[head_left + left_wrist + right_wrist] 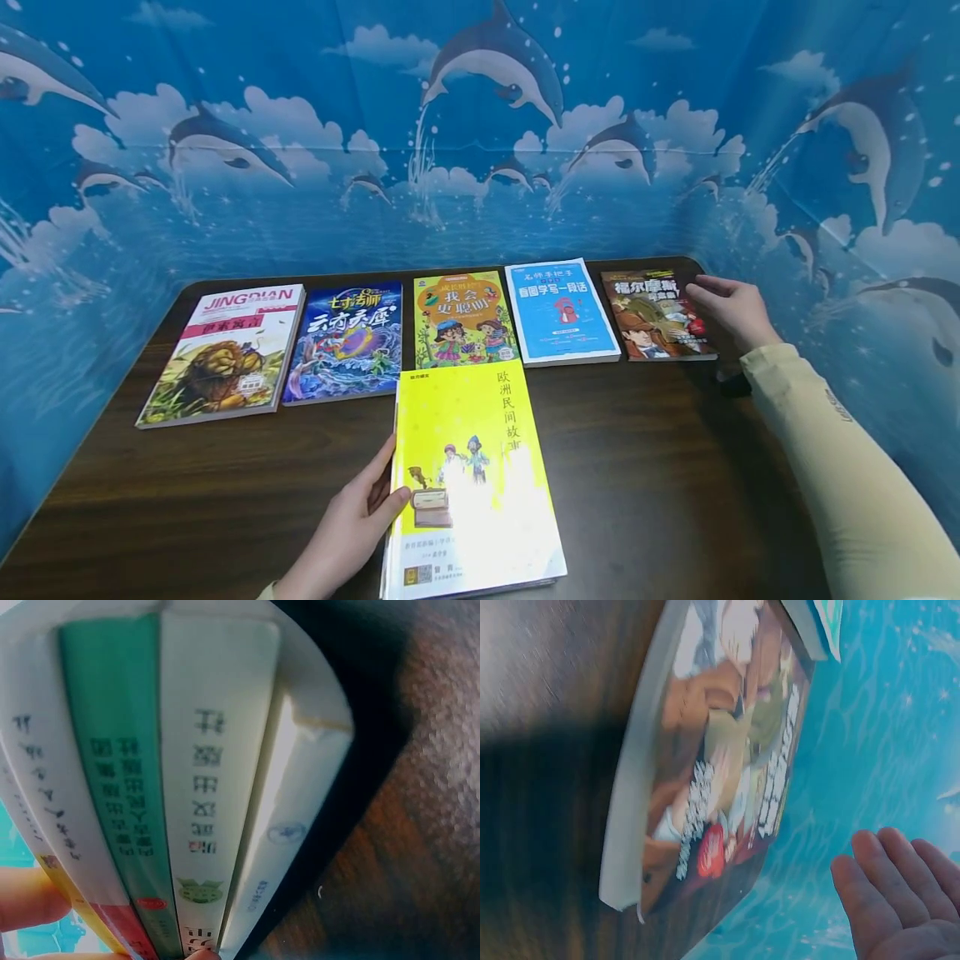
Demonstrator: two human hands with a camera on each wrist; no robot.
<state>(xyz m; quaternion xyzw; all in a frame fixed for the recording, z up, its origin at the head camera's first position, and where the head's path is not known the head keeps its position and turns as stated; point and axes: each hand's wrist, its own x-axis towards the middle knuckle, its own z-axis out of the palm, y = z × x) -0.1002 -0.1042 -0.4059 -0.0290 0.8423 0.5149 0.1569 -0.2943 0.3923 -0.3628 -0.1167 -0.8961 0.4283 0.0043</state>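
Note:
My left hand (348,512) grips a stack of books by its left side, thumb over the yellow cover. The top book (465,433) is yellow and white, with glare across its lower half. Several spines of the stack show in the left wrist view, a green spine (112,750) among them. My right hand (735,312) is beside the right edge of a brown book with a detective on its cover (637,333), which lies flat on the table. In the right wrist view its fingers (889,877) are extended, apart from that brown book, and hold nothing.
Along the back of the dark wooden table (225,492) lie a lion-cover book (225,358), a blue-purple book (345,342), a yellow-green book (461,321) partly behind the stack, and a light blue book (562,312). A dolphin-print cloth (300,225) surrounds the table.

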